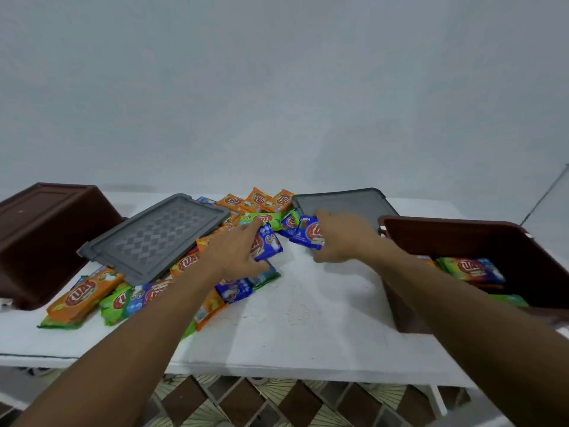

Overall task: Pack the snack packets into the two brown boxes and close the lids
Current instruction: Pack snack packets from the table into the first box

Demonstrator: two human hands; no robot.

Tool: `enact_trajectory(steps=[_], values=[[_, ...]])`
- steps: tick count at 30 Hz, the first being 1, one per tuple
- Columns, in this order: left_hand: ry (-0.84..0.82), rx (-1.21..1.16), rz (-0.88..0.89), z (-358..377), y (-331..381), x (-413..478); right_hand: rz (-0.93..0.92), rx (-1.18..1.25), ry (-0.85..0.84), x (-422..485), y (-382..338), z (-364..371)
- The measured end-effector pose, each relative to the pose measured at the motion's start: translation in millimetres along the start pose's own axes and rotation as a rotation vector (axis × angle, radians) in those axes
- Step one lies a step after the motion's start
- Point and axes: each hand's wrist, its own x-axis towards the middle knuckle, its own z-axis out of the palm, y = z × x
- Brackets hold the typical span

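Left hand (234,254) pinches a blue packet (270,245) between thumb and fingers, while right hand (341,238) curls round a second blue packet (308,234) near the right box (455,235).

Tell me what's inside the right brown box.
A few packets lie inside the right box: a green one on top, an orange corner and another green edge. The right arm and the near wall hide the rest.

The snack packets (83,295) are glossy printed film, the brown boxes (46,235) smooth, faintly shiny plastic, the grey lids (157,235) matt plastic (the left one embossed in checks), the white table top (308,322) dull and speckled.
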Motion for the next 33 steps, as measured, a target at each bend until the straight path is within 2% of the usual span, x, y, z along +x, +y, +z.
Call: enact_trajectory(steps=[7, 8, 10, 15, 18, 23, 29, 33], values=[[0.094, -0.161, 0.150, -34.8, 90.9, 31.6, 0.058, 0.080, 0.015, -54.6, 85.7, -50.5], [0.118, -0.164, 0.194, -37.2, 145.4, 48.4, 0.099, 0.119, 0.024, -80.6, 135.7, -57.7], [0.134, -0.183, 0.230, -44.8, 170.7, 53.9, 0.114, 0.168, -0.024, -88.6, 166.3, -52.8], [0.114, -0.149, 0.399, -37.5, 241.6, 75.9, 0.121, 0.067, -0.058, -106.6, 234.3, -30.7], [0.028, -0.033, 0.429, -19.0, 279.7, 97.5, 0.105, -0.022, -0.044, -108.6, 269.9, -15.5], [-0.194, 0.271, 0.424, 23.9, 310.6, 113.9, -0.003, -0.046, -0.248, -108.5, 297.2, 7.5], [-0.139, 0.361, 0.388, 35.3, 311.3, 118.9, -0.042, -0.130, -0.100, -107.2, 303.1, 26.8], [-0.100, 0.410, 0.383, 39.9, 311.9, 119.1, -0.069, -0.170, -0.072, -107.9, 301.4, 33.3]])
